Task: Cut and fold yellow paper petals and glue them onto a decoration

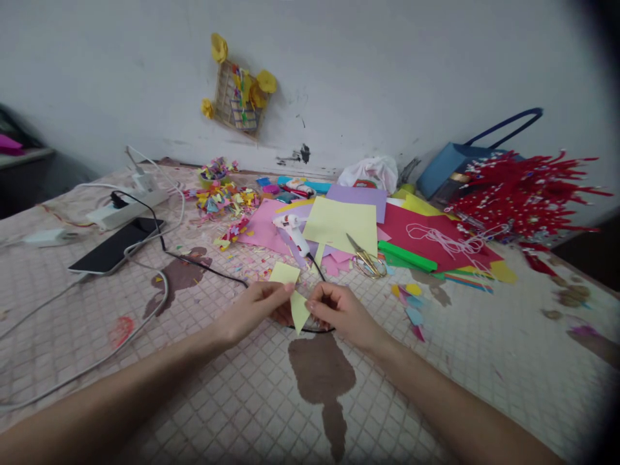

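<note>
Between my two hands is a small piece of pale yellow paper (299, 313), its lower end tapering to a point. My left hand (264, 303) pinches it from the left, thumb on top. On the other side, my right hand (341, 311) has its fingers closed at the paper's right edge. A pale yellow flap (284, 272) shows just beyond my left fingertips; I cannot tell if it is the same piece. A white hot glue gun (293, 234) lies beyond my hands. Gold-handled scissors (371, 263) rest partly on a larger pale yellow sheet (339, 219).
A phone (116, 247), a power strip (126, 210) and loose cables lie left. Paper scraps (227, 200) sit at the back. Red paper (426, 236), a green stick (407, 256) and white string (450, 239) lie right, near a red beaded bundle (518, 194) and blue bag (450, 168).
</note>
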`<state>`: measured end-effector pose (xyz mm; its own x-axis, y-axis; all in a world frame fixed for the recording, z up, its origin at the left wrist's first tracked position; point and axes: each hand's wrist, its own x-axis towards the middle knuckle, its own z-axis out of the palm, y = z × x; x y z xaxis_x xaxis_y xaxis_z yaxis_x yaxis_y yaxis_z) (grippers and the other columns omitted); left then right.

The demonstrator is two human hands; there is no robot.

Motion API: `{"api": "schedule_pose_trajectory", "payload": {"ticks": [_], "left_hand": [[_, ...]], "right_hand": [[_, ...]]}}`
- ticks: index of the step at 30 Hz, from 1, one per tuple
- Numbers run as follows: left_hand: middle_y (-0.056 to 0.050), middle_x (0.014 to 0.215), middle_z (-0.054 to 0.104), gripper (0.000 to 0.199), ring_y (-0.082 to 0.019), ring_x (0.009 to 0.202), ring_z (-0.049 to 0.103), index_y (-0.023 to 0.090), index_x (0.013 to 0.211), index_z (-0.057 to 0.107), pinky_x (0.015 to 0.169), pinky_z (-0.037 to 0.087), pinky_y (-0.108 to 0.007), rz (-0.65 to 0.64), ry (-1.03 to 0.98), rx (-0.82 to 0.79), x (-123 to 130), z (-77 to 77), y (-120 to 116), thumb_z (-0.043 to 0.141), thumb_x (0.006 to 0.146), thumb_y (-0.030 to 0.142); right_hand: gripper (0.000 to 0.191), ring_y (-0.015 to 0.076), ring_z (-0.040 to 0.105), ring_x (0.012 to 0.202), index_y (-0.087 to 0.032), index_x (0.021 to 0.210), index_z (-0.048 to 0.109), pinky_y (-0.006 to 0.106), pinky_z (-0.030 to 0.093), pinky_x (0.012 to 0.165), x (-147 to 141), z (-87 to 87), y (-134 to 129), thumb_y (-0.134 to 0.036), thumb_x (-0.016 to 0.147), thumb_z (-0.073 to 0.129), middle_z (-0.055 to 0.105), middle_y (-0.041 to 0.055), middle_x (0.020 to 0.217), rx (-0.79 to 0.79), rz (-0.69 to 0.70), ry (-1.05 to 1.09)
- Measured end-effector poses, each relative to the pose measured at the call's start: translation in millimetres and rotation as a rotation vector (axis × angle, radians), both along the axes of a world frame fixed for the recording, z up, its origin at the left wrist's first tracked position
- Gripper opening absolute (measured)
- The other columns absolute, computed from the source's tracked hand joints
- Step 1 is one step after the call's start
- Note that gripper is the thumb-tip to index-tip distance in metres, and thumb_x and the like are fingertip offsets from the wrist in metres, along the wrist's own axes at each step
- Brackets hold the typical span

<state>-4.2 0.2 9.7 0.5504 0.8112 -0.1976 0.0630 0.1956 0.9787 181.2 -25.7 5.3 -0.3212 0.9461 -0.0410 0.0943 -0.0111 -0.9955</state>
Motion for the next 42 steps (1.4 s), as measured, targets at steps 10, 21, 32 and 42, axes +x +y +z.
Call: {"api": "schedule_pose_trajectory", "payload": {"ticks": [10,21,32,42], "left_hand": [[-0.001,0.061,0.064,0.026,-0.01,0.055,0.057,0.012,0.068,0.057,0.057,0.046,-0.022,-0.112,0.007,0.0,2,-7.6,-2,0.067,0.07,0.036],[-0.006,0.076,0.069,0.017,-0.012,0.065,0.063,0.011,0.075,0.062,0.065,0.048,-0.024,-0.201,-0.088,-0.21,-2,-6.4,2,0.07,0.067,0.025],[-0.003,0.083,0.069,0.031,-0.01,0.068,0.064,0.016,0.103,0.059,0.064,0.049,-0.019,-0.004,-0.3,-0.563,-4,6.3,2,0.068,0.073,0.02],[0.004,0.062,0.061,0.047,-0.01,0.056,0.057,0.014,0.105,0.05,0.056,0.044,-0.021,0.13,-0.177,-0.055,-3,2.3,6,0.073,0.065,0.021]], "right_hand": [[0.023,0.0048,0.041,0.045,-0.016,0.065,0.048,0.017,0.033,0.043,-1,1.9,0,-0.032,0.076,0.061,0.046,-0.0061,0.054,-0.053,-0.079,0.054],[0.021,0.0085,0.044,0.05,-0.018,0.069,0.05,0.02,0.037,0.046,1,1.6,1,-0.034,0.081,0.055,0.048,-0.0037,0.058,0.161,-0.181,-0.059],[0.02,0.0169,0.055,0.078,-0.021,0.093,0.063,0.03,0.046,0.07,11,2.7,-6,-0.014,0.088,0.045,0.063,0.007,0.084,1.135,-0.006,-0.591],[0.031,0.0131,0.056,0.061,-0.019,0.087,0.059,0.022,0.042,0.046,-3,-2.7,-2,-0.043,0.09,0.039,0.059,0.0027,0.073,0.204,-0.054,-0.05]]}}
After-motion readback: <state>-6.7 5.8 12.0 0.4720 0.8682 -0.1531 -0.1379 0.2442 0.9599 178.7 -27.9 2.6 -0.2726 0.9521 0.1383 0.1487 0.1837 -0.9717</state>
